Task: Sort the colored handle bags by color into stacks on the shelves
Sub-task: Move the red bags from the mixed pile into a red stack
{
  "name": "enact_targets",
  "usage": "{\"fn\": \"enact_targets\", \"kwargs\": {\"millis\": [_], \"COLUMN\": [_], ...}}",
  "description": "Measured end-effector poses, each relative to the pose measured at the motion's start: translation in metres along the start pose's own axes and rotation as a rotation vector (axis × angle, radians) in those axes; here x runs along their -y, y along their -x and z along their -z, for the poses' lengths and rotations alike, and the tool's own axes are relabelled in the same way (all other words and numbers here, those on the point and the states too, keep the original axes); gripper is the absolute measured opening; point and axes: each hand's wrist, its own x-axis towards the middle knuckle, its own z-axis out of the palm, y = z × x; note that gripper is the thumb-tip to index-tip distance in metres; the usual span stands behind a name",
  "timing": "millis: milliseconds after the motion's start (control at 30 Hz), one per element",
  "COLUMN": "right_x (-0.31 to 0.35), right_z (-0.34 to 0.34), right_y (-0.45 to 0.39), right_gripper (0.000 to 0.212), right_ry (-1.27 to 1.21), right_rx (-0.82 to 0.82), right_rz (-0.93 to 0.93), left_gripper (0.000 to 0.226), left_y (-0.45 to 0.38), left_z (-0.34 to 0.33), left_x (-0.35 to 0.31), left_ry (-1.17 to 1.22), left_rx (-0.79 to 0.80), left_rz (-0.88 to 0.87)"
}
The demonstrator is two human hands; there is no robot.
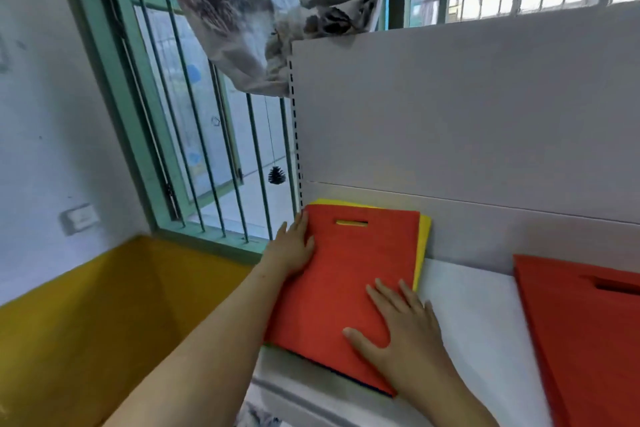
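A green-framed window with vertical metal bars (194, 121) fills the left wall, daylight behind it. A grey patterned curtain (263, 10) hangs bunched above (a small black pinecone (277, 175) dangles on a string). Below, the wall's lower yellow band (104, 315).

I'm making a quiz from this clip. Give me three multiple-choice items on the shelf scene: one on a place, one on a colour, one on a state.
1. Where is the second red bag?
A. right end of the shelf
B. on the window sill
C. under the left hand

2. What colour shows through the handle slot of the top bag?
A. green
B. yellow
C. white

3. How does the right hand lie?
A. clenched in a fist
B. pinching the slot
C. flat on the top bag, fingers straight

Answers: 1 A, it lies apart at the right edge; 2 B, a yellow bag sits just beneath; 3 C, palm down on the top bag.
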Motion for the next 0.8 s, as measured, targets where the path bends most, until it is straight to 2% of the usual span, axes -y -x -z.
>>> {"fn": "enact_targets", "kwargs": {"millis": [333, 500, 633, 667, 700, 767, 800], "right_x": [-0.003, -0.006, -0.007, -0.007, -0.009, -0.015, -0.02], "right_z": [-0.003, 0.001, 0.007, 0.01, 0.014, 0.029, 0.039], "right_y": [-0.005, -0.01, -0.013, -0.012, -0.012, -0.007, -0.002], "right_gripper": [0.123, 0.123, 0.118, 0.113, 0.096, 0.043, 0.031], "right_ry": [0.021, 0.006, 0.001, -0.002, -0.029, -0.151, -0.248], "right_rx": [-0.019, -0.04, -0.038, -0.023, -0.012, -0.06, -0.125], "right_rz": [-0.017, -0.008, 0.021, 0.027, 0.025, 0.01, 0.005], "left_gripper": [0.056, 0.026, 0.026, 0.028, 0.029, 0.027, 0.025], "left_y": [-0.005, 0.011, 0.024, 0.027, 0.029, 0.03, 0.029], "left_z": [-0.008, -0.002, 0.01, 0.015, 0.023, 0.042, 0.052], "left_x": [-0.012, -0.029, -0.046, -0.05, -0.056, -0.072, -0.083], "left_ry": [-0.032, -0.258, -0.429, -0.453, -0.46, -0.438, -0.417], "left_rx": [-0.055, -0.175, -0.196, -0.204, -0.22, -0.28, -0.321], "left_rz": [0.033, 0.041, 0.025, 0.015, 0.005, -0.018, -0.044]}}
